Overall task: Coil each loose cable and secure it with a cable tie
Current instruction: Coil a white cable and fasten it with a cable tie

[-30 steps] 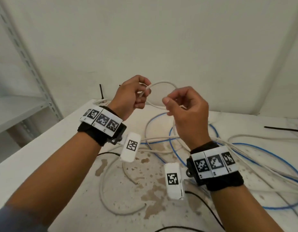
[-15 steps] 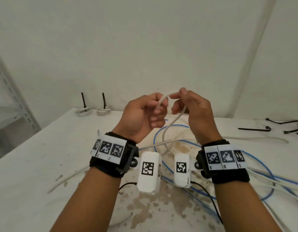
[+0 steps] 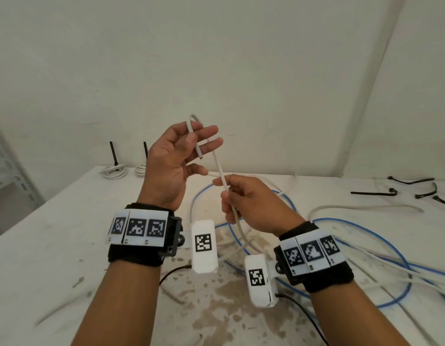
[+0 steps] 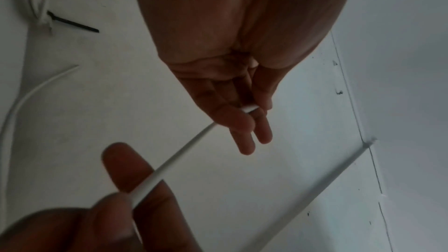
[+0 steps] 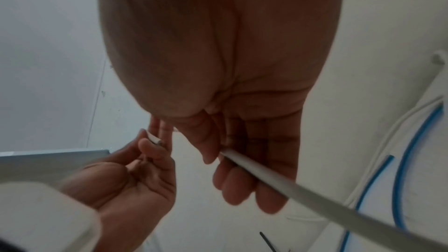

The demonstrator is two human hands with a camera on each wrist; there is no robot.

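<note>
A loose white cable (image 3: 217, 166) rises off the table between my hands. My left hand (image 3: 196, 143) is lifted, palm toward me. Its thumb pinches the cable's cut end against nearly straight fingers, and the cable bends in a small hoop above the forefinger. The left wrist view shows that end (image 4: 249, 108) lying between the fingers. Lower and to the right, my right hand (image 3: 227, 193) grips the same cable in curled fingers. Seen from the right wrist, the cable (image 5: 290, 187) runs out of that grip toward the table.
A blue cable (image 3: 381, 236) and more white cables (image 3: 361, 208) sprawl over the stained white table (image 3: 54, 245) on the right. Loose black cable ties (image 3: 374, 193) lie at the far right. Two tied white coils (image 3: 114, 172) sit at the back left by the wall.
The hands, which were together on the cable, have parted. The left hand rose and spread its fingers with the cable end bent over them. The right hand dropped lower along the cable.
</note>
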